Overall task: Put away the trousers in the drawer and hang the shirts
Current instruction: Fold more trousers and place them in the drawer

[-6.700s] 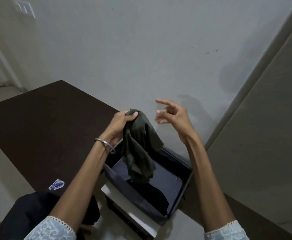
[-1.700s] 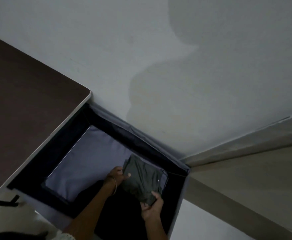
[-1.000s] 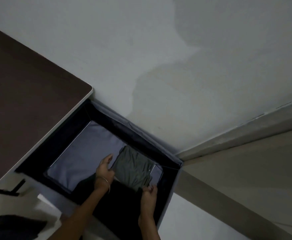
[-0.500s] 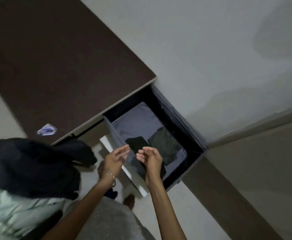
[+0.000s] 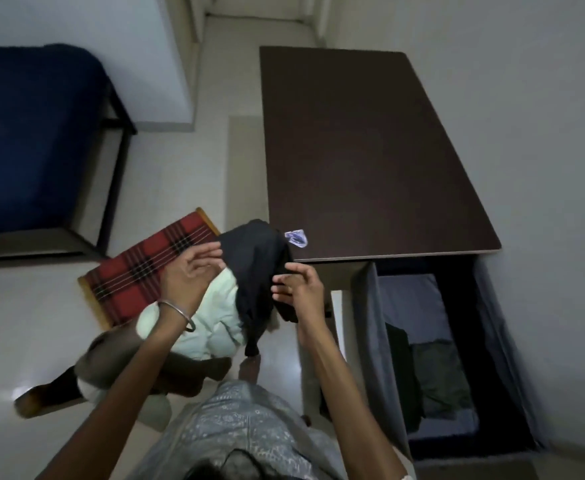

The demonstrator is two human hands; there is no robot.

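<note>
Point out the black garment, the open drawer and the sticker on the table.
Black garment (image 5: 253, 271): head view, middle of the cloth.
Drawer (image 5: 374, 344): head view, its near grey wall.
Sticker (image 5: 297, 238): head view, its centre.
</note>
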